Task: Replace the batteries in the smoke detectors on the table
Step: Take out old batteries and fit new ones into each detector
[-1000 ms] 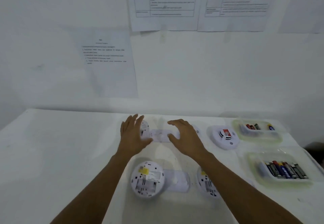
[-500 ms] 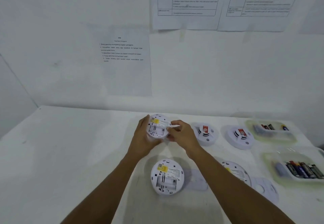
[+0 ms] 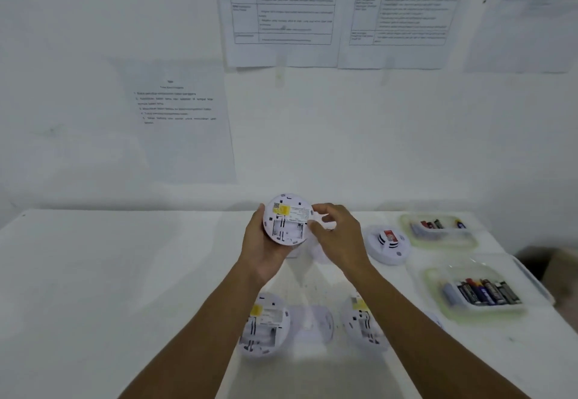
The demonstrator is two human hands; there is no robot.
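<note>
White plastic fills my left hand (image 3: 266, 248) now: the smoke detector (image 3: 287, 219) that lay on the bench (image 3: 125, 273) a second ago, under my flat palms, is lifted clear and turned with its back and yellow label towards me. My left fingers wrap round its left rim and underside. My right hand (image 3: 339, 236) has gone from lying flat to curled, with thumb and fingertips nipping the right rim. Whether it also holds the loose cover I cannot tell.

The battery bay looks open and bare, though the picture is soft there. So I judge this unit is ready for inspection or loading, and no new cell is in it yet.

Two more units lie backs-up near me, the near-left detector (image 3: 266, 325) and the near-right detector (image 3: 364, 323), with a loose cover (image 3: 312, 323) between them. My forearms cross over both, so I see them only in part. A face-up detector (image 3: 387, 244) with a red patch sits just right of my right hand.

Beyond it stands the far tray (image 3: 438, 242) with a few batteries (image 3: 438, 224). The near tray (image 3: 438, 305) holds a fuller row of cells (image 3: 483, 291). To reach either, my right hand must let go and pass over the face-up detector. Which tray holds fresh cells I cannot tell.
</note>
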